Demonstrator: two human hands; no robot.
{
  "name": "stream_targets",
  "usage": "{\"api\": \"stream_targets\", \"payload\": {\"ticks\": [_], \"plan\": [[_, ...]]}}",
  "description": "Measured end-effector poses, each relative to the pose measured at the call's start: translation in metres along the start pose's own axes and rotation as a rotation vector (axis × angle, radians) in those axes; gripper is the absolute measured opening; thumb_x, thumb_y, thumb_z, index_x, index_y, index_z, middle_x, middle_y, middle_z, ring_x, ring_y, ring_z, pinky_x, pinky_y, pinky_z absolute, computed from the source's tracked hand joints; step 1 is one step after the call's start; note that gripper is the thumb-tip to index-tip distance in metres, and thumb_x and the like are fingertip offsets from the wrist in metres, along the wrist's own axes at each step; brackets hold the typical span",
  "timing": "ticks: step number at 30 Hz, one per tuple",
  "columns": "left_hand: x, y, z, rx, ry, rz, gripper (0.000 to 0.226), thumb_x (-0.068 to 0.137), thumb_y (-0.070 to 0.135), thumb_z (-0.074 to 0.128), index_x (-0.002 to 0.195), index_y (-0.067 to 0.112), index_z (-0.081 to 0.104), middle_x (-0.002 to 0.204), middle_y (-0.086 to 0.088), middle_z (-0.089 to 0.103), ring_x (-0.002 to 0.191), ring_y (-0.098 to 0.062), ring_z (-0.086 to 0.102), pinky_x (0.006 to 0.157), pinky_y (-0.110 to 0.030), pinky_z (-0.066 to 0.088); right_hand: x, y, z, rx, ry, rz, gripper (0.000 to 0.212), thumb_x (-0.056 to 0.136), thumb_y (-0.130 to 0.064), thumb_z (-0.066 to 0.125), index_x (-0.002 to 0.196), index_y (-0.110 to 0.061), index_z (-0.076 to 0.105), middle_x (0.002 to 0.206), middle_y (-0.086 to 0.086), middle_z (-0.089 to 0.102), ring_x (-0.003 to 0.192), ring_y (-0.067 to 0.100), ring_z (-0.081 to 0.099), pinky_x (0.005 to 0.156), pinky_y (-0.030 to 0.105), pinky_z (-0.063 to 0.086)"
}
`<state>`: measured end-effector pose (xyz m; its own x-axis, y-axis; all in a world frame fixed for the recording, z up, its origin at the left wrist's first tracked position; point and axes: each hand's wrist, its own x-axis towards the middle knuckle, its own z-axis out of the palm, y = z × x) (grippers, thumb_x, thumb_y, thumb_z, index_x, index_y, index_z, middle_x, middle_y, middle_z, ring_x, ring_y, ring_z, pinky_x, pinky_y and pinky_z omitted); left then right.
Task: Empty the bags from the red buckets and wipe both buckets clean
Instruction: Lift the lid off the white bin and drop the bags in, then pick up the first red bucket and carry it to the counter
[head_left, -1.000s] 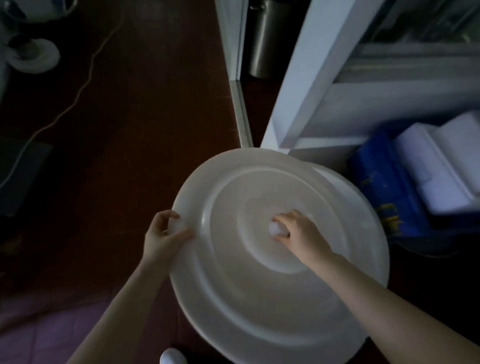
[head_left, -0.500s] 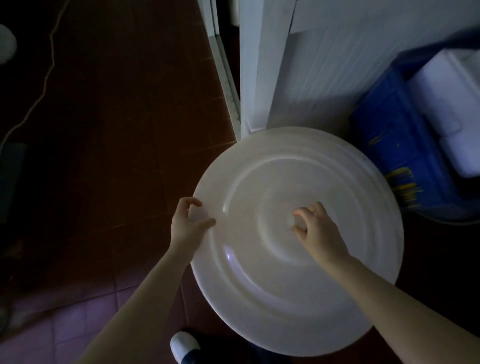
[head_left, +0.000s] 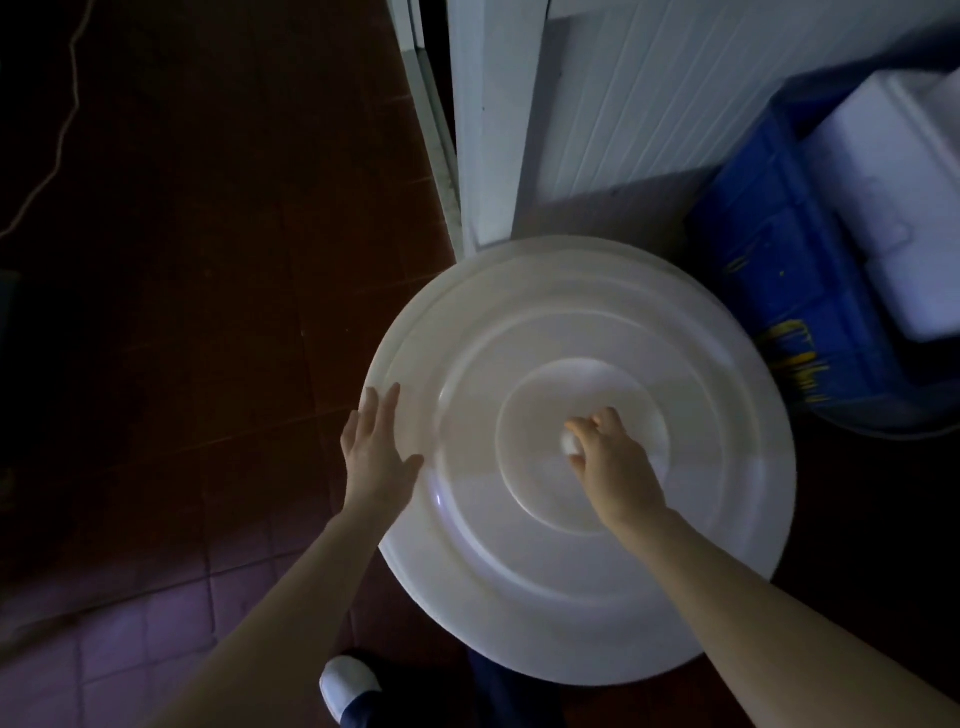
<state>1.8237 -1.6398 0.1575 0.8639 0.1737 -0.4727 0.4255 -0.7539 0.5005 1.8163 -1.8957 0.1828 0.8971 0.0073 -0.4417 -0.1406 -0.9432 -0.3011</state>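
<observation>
Under both hands: lid (head_left: 571, 571), wide, white; prob. light, a bit flexy, slick. Bucket below it hidden. Crate (head_left: 779, 270) beyond R hand (head_left: 608, 462). L hand (head_left: 376, 452) flat, fingers straight, on near rim. R hand pinches centre knob (head_left: 568, 442), the best hold w/ rim steadied.

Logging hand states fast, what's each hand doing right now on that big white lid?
Left hand: open, fingers straight, resting against the white lid at its left edge.
Right hand: closed, pinching the centre knob.
</observation>
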Motion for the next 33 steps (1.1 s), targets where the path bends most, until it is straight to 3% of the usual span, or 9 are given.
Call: {"api": "stream_targets", "payload": {"ticks": [9, 16, 21, 25, 30, 33], "plan": [[-0.001, -0.003, 0.002, 0.045, 0.094, -0.023, 0.084, 0.089, 0.008, 0.065, 0.153, 0.034, 0.016, 0.162, -0.004, 0.01, 0.145, -0.03, 0.015, 0.115, -0.046, 0.022, 0.0, 0.005, 0.005, 0.064, 0.059, -0.074, 0.031, 0.089, -0.008, 0.06, 0.12, -0.011, 0.06, 0.116, 0.014, 0.05, 0.095, 0.035, 0.06, 0.079, 0.041, 0.046], [-0.01, -0.01, -0.019, 0.126, -0.045, -0.113, 0.087, 0.091, 0.031, 0.063, 0.155, 0.029, 0.005, 0.161, -0.011, 0.01, 0.147, -0.031, 0.012, 0.116, -0.047, 0.019, -0.01, 0.01, -0.003, 0.077, 0.005, -0.109, 0.043, 0.088, -0.014, 0.064, 0.131, -0.013, 0.054, 0.123, 0.014, 0.049, 0.105, 0.035, 0.058, 0.087, 0.042, 0.047], [-0.057, -0.02, -0.065, 0.073, -0.035, -0.118, 0.079, 0.089, 0.027, 0.067, 0.153, 0.023, 0.022, 0.147, -0.016, 0.04, 0.135, -0.034, 0.037, 0.11, -0.047, 0.033, -0.023, -0.007, -0.033, -0.166, -0.074, -0.22, 0.051, 0.094, -0.029, 0.057, 0.142, -0.016, 0.044, 0.136, 0.01, 0.044, 0.123, 0.032, 0.047, 0.102, 0.04, 0.039], [-0.112, -0.044, -0.125, 0.093, 0.021, -0.119, 0.067, 0.089, 0.027, 0.065, 0.148, 0.024, 0.032, 0.134, -0.011, 0.052, 0.122, -0.029, 0.049, 0.099, -0.045, 0.044, -0.038, -0.065, -0.065, -0.282, -0.113, -0.355, 0.054, 0.097, -0.036, 0.052, 0.145, -0.018, 0.038, 0.149, 0.009, 0.035, 0.128, 0.032, 0.042, 0.103, 0.043, 0.04], [-0.19, -0.094, -0.211, 0.274, 0.192, -0.101, 0.055, 0.091, 0.033, 0.059, 0.143, 0.024, 0.044, 0.13, -0.005, 0.057, 0.125, -0.026, 0.046, 0.104, -0.042, 0.037, -0.066, -0.183, -0.089, -0.364, -0.103, -0.597, 0.055, 0.098, -0.042, 0.048, 0.147, -0.02, 0.035, 0.154, 0.008, 0.029, 0.132, 0.031, 0.038, 0.106, 0.044, 0.039], [-0.247, -0.134, -0.26, 0.285, 0.324, -0.18, 0.053, 0.091, 0.034, 0.059, 0.141, 0.024, 0.047, 0.127, -0.004, 0.059, 0.125, -0.027, 0.045, 0.104, -0.041, 0.034, -0.101, -0.265, -0.092, -0.409, -0.106, -0.749, 0.058, 0.098, -0.046, 0.045, 0.149, -0.021, 0.033, 0.153, 0.007, 0.031, 0.134, 0.029, 0.038, 0.108, 0.042, 0.038]]}}
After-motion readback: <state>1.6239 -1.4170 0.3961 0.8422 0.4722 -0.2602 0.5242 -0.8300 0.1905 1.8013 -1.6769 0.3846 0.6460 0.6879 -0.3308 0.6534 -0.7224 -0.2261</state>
